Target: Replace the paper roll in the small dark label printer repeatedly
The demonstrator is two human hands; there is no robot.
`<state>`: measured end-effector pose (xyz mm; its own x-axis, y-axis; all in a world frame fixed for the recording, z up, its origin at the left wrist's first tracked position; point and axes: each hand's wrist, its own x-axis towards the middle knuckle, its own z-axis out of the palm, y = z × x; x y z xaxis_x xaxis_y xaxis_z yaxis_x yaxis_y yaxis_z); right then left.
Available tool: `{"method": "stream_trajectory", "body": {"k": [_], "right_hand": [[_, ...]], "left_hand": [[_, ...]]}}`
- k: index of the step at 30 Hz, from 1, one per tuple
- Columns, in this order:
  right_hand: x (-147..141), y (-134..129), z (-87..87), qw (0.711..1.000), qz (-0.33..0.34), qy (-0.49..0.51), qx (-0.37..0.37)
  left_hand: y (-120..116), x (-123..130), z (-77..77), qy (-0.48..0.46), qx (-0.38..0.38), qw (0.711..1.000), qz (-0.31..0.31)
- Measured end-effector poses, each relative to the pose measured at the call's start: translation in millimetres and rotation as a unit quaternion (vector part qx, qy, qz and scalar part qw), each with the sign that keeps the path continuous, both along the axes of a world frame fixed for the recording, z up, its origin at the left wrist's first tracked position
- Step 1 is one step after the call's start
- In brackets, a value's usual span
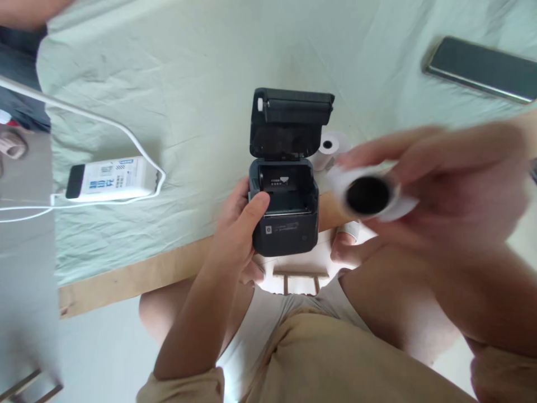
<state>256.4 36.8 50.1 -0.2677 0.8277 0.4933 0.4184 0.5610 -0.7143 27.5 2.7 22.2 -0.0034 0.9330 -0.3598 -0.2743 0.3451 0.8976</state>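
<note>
My left hand (241,226) grips the left side of a black portable label printer (286,232), its thumb on the upper edge. The printer's lid (289,120) stands raised, and its inner compartment shows no roll. My right hand (453,179), blurred by motion, holds a small white paper roll (380,193) to the right of the printer, apart from it. The dark hollow core of that roll faces me, and a loose paper end sticks out at its right. Behind the printer, a second white paper roll (329,146) rests on the cloth, partly hidden by the lid.
A pale green cloth (188,73) covers the table, with a bare wooden front edge (138,274). A white power bank (113,179) with a white cable lies at left. A dark phone (482,68) lies at upper right. Part of another person's arm (29,11) shows at upper left.
</note>
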Motion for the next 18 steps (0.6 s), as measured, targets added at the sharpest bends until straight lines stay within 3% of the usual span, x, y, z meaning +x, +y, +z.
{"method": "stream_trajectory", "body": {"k": [1, 3, 6, 11, 18], "right_hand": [[-10.0, -6.9, 2.9, 0.999, 0.045, -0.012, 0.009], [-26.3, -12.7, 3.6, 0.993, 0.065, -0.06, 0.072], [-38.9, -5.4, -3.4, 0.984, 0.008, -0.116, 0.137], [-42.0, 12.0, -15.7, 0.978, 0.011, -0.16, 0.134], [-42.3, 4.4, -11.3, 0.971, 0.021, -0.155, 0.179]], "left_hand": [[0.1, 1.3, 0.6, 0.009, 0.006, 1.0, 0.011], [0.3, 4.1, 2.3, 0.016, 0.013, 0.999, 0.027], [0.6, 7.2, 4.2, -0.004, 0.007, 0.999, 0.037], [0.3, 7.3, 3.3, -0.01, 0.012, 0.999, 0.037], [-1.4, 5.1, 2.5, -0.005, 0.022, 0.999, 0.026]]}}
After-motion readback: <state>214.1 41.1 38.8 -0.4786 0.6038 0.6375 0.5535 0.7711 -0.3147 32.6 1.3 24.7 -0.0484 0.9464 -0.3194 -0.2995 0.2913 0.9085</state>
